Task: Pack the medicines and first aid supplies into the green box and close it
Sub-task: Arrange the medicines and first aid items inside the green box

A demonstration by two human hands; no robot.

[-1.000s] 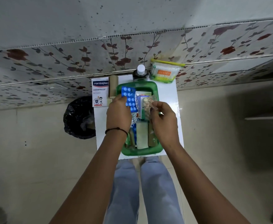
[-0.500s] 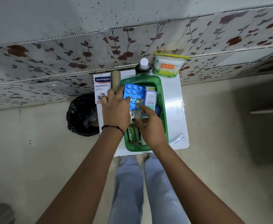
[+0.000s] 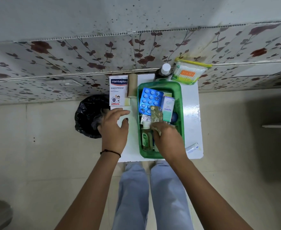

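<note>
The green box (image 3: 180, 103) stands open on a small white table (image 3: 192, 112). A blue blister pack (image 3: 150, 100) lies on top of its contents, beside a pale carton (image 3: 168, 107) and a small bottle (image 3: 146, 136). My right hand (image 3: 168, 140) is inside the box, fingers closed on a clear strip of tablets (image 3: 156, 115). To the left of the box, my left hand (image 3: 114, 128) hovers over the table with fingers spread, holding nothing. A white plaster box (image 3: 118, 91), a bandage roll (image 3: 132, 87), a dark bottle (image 3: 163, 73), a cotton bud pack (image 3: 188, 73) and a small tube (image 3: 192, 148) sit outside the box.
A bin lined with a black bag (image 3: 90, 117) stands on the floor left of the table. A flower-patterned tiled wall (image 3: 70, 57) runs right behind the table. My legs (image 3: 151, 193) are directly below the table's near edge.
My left hand let go of the blue blister pack, which now lies in the box, and moved left over the table. My right hand went deeper into the box with the strip.
</note>
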